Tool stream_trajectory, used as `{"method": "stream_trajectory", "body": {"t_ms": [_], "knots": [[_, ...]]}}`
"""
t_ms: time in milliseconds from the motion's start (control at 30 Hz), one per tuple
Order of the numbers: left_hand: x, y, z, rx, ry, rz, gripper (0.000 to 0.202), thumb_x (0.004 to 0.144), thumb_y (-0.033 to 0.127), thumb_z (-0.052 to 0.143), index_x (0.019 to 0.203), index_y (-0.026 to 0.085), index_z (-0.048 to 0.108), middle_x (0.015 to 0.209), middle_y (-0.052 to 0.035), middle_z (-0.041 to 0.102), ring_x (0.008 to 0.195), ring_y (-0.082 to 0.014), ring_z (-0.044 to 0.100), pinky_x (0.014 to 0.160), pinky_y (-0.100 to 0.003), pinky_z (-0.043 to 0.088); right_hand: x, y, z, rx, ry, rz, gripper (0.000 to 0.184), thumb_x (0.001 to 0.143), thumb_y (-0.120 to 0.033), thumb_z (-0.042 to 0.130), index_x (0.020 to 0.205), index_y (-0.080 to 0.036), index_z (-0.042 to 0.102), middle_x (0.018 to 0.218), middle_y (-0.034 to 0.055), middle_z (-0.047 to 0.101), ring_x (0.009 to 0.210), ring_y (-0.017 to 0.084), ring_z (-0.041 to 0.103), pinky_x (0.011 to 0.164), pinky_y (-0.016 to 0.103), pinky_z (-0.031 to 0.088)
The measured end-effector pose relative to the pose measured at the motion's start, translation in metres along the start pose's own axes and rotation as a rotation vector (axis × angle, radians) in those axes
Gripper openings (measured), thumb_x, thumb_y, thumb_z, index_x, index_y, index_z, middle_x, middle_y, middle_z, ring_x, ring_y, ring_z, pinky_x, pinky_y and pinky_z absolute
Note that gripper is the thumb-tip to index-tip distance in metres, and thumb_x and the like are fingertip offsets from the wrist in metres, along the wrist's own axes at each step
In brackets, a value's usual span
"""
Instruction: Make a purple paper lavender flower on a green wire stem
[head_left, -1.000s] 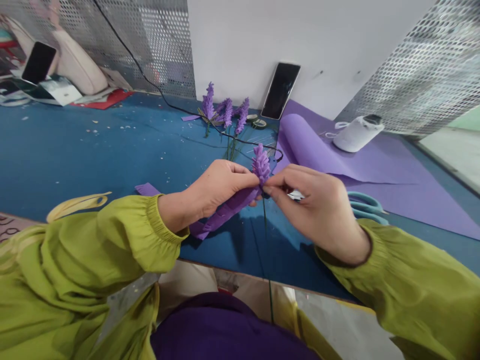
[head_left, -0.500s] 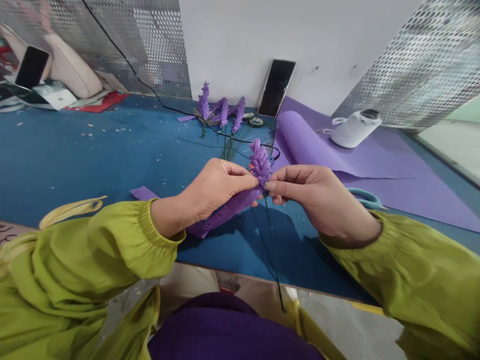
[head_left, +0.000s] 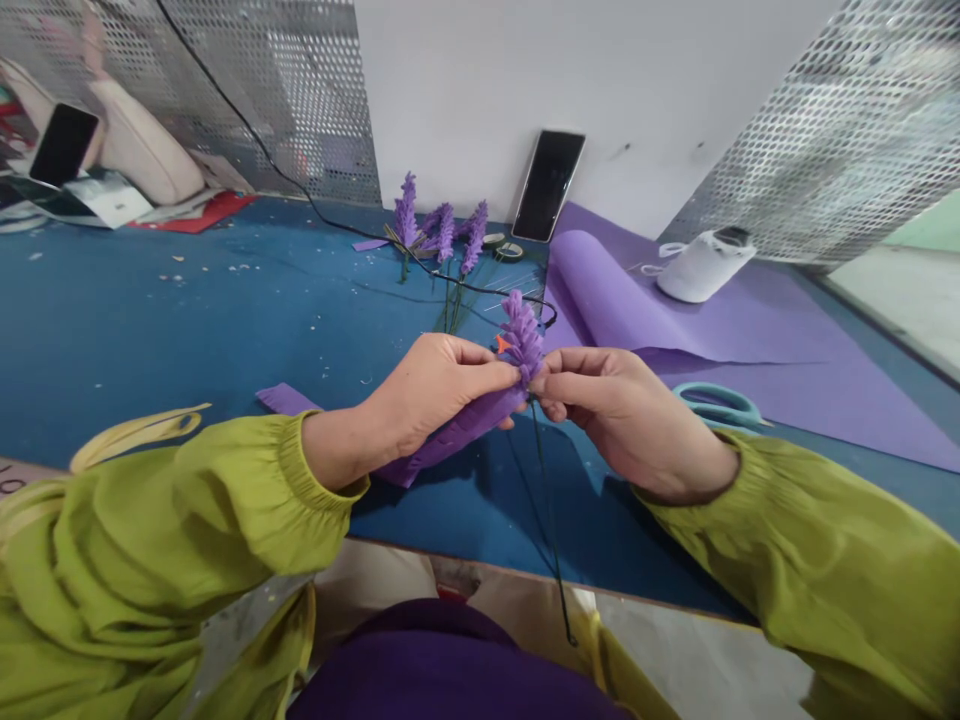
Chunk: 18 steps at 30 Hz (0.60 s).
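- At the far left of the blue table [head_left: 217, 300], we see a phone [head_left: 66, 145] propped above papers, with a red sheet [head_left: 202, 212] just beside them.
- Nearer us, a yellow ribbon [head_left: 135, 435] lies beside the left sleeve.
- A purple strip [head_left: 457, 430] runs beneath the left hand [head_left: 427, 395] and up to the flower; thumb and forefinger pinch it there.
- Further back, we find three purple sprigs [head_left: 444, 235] lying near a black cable [head_left: 330, 222].
- The purple flower [head_left: 523, 330] stands upright between the two hands, above the table near its front, its green stem [head_left: 551, 525] hanging past the edge.
- A second phone [head_left: 549, 187] leans against a white board [head_left: 480, 100] behind it.
- The right hand [head_left: 630, 415] pinches the flower's base between thumb and forefinger, other fingers curled below.
- At the right, we see teal scissors [head_left: 724, 403] just beyond that hand, and a white container [head_left: 705, 270] on a partly rolled purple sheet [head_left: 832, 405].
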<state>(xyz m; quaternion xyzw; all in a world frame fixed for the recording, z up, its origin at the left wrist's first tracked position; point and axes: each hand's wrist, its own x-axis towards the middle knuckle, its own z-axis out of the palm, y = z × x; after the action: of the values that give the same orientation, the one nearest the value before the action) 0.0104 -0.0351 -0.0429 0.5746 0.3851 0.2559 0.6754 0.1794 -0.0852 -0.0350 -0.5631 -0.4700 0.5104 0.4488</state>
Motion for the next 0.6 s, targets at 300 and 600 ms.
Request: {"method": "stream_trajectory", "body": {"t_ms": [300,600], "knots": [[0.0012,-0.0013,0.0006,-0.057,-0.012,-0.091,0.020,0.076,0.033,0.067,0.065,0.016,0.067,0.060,-0.0017,0.068,0.050,-0.0107,0.061,0.050,-0.020,0.046,-0.0008,0.0066,0.0028,-0.143,0.099,-0.155,0.011,0.065,-0.017,0.068,0.060,-0.016,0.059,0.056,-0.0041,0.053,0.053,0.008,0.041,0.051,0.024,0.030],[-0.0017,0.0032,-0.0005,-0.068,-0.064,-0.083,0.030,0.069,0.045,0.076,0.065,0.016,0.066,0.054,0.0011,0.062,0.046,-0.0091,0.054,0.046,-0.020,0.040,-0.0039,0.0048,-0.0010,-0.283,0.077,-0.247,0.010,0.071,-0.019,0.066,0.064,-0.017,0.059,0.058,-0.0042,0.054,0.054,0.008,0.042,0.050,0.024,0.031]]}}
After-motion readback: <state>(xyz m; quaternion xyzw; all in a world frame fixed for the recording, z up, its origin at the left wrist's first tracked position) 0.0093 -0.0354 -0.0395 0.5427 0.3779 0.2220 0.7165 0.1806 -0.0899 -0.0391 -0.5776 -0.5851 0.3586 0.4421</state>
